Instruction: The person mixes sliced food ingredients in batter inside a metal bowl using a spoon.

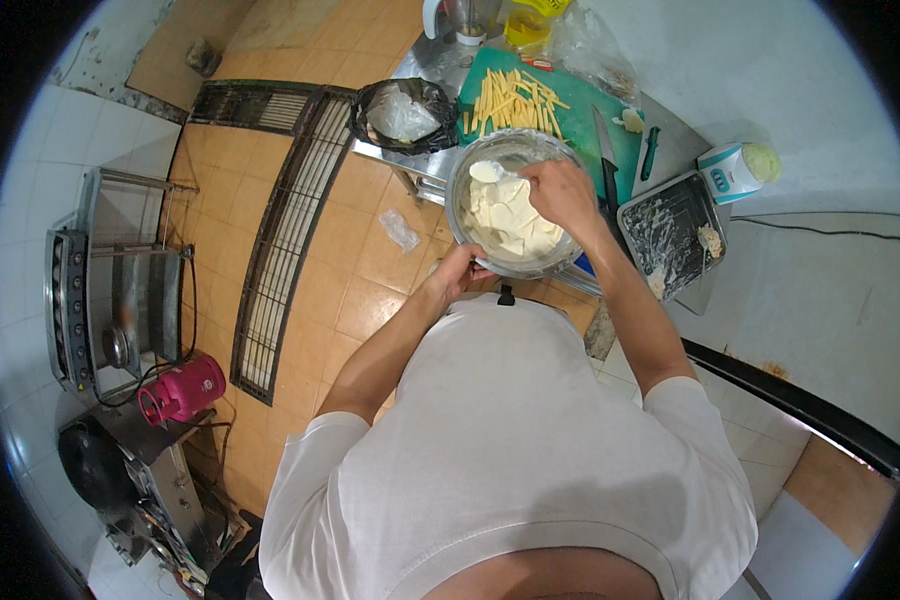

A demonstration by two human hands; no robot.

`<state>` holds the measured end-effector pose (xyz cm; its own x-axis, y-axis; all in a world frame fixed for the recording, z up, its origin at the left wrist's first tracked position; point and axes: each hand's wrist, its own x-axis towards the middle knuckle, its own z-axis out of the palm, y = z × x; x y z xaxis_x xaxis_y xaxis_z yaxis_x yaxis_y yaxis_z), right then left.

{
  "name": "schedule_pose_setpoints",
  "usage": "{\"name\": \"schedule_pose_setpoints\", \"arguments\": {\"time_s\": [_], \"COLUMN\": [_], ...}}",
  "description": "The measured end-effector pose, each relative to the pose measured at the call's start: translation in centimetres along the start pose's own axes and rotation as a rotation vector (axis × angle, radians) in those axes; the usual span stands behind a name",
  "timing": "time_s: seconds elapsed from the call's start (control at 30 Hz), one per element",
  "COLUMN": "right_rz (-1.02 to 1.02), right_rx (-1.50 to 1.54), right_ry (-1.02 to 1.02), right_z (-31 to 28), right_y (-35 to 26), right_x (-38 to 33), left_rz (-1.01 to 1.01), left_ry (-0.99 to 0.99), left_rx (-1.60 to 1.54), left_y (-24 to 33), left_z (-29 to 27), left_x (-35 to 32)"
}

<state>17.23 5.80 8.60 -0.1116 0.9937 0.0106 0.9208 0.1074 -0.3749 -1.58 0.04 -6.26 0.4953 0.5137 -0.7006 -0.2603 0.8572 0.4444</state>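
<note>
Left hand (460,270) grips near rim of steel bowl (467,232); right hand (562,192) grasps spoon (490,172) over white batter (510,220).

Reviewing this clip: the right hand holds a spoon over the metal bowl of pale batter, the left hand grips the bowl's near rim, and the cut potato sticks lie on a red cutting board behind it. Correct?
Not quite. The head view shows the potato sticks on a green cutting board, not red. The rest holds: right hand holds the spoon over the metal bowl of batter; left hand grips its near rim.
</note>
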Motion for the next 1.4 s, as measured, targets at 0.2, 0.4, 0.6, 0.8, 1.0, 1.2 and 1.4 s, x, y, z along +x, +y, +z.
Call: {"name": "schedule_pose_setpoints", "arguments": {"time_s": [0.2,0.4,0.6,0.8,1.0,1.2,1.4], "right_rz": [-0.037,-0.052,-0.044,-0.069,-0.079,-0.074,-0.023], "right_rx": [-0.017,-0.042,-0.060,-0.081,-0.080,-0.036,0.042], "right_ry": [0.049,0.062,0.062,0.078,0.106,0.127,0.157], "right_z": [-0.9,-2.0,-3.0,-3.3,-3.6,-4.7,-4.8], "right_y": [-0.3,-0.8,-1.5,-1.4,-1.6,-2.1,-2.1], "right_x": [-0.2,-0.5,-0.7,-0.7,-1.1,-1.9,-2.9], "left_rz": [-0.011,0.010,0.030,0.032,0.008,0.041,0.054], "left_ry": [0.002,0.020,0.013,0.010,-0.004,0.053,0.051], "left_rx": [-0.003,-0.002,0.003,0.009,0.017,0.032,0.063], "left_y": [0.1,0.2,0.3,0.1,0.1,-0.1,-0.5], "left_z": [0.1,0.3,0.5,0.2,0.0,0.4,0.0], "left_x": [-0.2,-0.4,-0.5,-0.2,-0.2,-0.2,0.0]}}
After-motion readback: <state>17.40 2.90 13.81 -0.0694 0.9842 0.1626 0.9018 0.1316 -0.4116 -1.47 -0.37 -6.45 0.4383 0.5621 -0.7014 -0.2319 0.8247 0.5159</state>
